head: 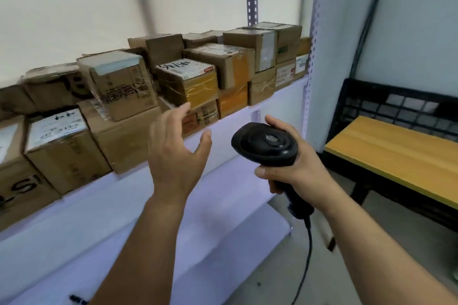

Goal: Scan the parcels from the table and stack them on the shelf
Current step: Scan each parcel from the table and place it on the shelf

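Head view: shelf [247, 116] stacked with parcels [188, 77]; left hand [177, 146] empty, fingers spread; right hand [295, 163] grips scanner [266, 143]. Remaining parcels: can't tell.

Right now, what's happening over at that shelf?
A person faces the shelf, which carries cardboard parcels stacked in two layers. Their right-hand grip holds a black handheld scanner, its cable hanging down. The left-hand grip is open and empty, raised in front of the parcels; whether it touches one is unclear. The yellow-topped table at the right shows no parcel in the part visible.
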A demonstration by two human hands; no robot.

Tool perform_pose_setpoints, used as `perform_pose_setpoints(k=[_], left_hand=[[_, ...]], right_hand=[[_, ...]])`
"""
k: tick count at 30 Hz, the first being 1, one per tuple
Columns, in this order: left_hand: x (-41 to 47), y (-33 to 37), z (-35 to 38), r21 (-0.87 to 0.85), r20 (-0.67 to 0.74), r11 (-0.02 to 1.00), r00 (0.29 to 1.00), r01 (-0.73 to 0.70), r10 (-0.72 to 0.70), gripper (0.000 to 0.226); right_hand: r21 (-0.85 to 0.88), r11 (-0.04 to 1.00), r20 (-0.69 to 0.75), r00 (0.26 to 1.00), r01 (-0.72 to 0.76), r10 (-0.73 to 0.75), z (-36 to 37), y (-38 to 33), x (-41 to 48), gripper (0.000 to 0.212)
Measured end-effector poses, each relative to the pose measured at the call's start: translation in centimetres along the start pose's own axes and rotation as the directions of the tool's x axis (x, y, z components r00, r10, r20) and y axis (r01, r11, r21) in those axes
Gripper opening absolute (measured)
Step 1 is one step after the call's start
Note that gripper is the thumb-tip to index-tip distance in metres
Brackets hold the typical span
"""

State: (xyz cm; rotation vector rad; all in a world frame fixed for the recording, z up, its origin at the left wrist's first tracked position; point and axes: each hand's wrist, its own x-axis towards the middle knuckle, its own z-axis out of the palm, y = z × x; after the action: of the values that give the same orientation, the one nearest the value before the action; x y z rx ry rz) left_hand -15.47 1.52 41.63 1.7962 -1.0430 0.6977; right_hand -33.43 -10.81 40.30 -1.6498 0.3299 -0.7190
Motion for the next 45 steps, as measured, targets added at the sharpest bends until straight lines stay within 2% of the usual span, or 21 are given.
perform_pose_setpoints(k=[3, 10, 14, 21, 31, 37, 45], left_hand=[[-3.5, 0.8, 3.6, -0.064, 0.183, 0.989, 0.975, 0.137, -0.123, 0.049], [-8.9, 3.9, 9.7, -0.041, 0.414, 0.97, 0.888, 0.239, -0.201, 0.052], [-10.3, 8.2, 12.9, -0.076, 0.481, 0.981, 0.868, 0.18, -0.122, 0.054], [-12.9, 18.5, 18.0, -0.14, 0.514, 0.987, 0.858, 0.078, 0.005, 0.059], [-17.5, 33.0, 25.3, -0.223, 0.614, 0.973, 0.783, 0.055, 0.096, 0.065], [-19.7, 40.9, 29.3, -0.301, 0.683, 0.954, 0.697, -0.004, 0.218, 0.069], [-22.3, 50.3, 36.4, -0.429, 0.728, 0.9, 0.56, -0.077, 0.394, 0.072]], right_hand=[[-0.008, 0.999, -0.076, 0.997, -0.034, 0.033, -2.2, 0.9, -2.2, 0.09], [0.004, 0.997, -0.231, 0.97, -0.083, 0.082, -8.1, 2.2, -7.6, 0.091], [-0.008, 0.998, -0.305, 0.951, -0.065, 0.06, -12.8, 2.1, -10.7, 0.092], [-0.026, 0.998, -0.388, 0.921, -0.054, 0.04, -21.3, 1.3, -16.1, 0.094], [-0.081, 0.994, -0.512, 0.858, -0.077, 0.025, -33.8, -0.3, -25.2, 0.095], [-0.105, 0.99, -0.64, 0.768, -0.096, 0.006, -39.9, -0.4, -30.3, 0.095], [-0.116, 0.98, -0.801, 0.599, -0.162, 0.004, -47.5, -0.2, -35.5, 0.097]])
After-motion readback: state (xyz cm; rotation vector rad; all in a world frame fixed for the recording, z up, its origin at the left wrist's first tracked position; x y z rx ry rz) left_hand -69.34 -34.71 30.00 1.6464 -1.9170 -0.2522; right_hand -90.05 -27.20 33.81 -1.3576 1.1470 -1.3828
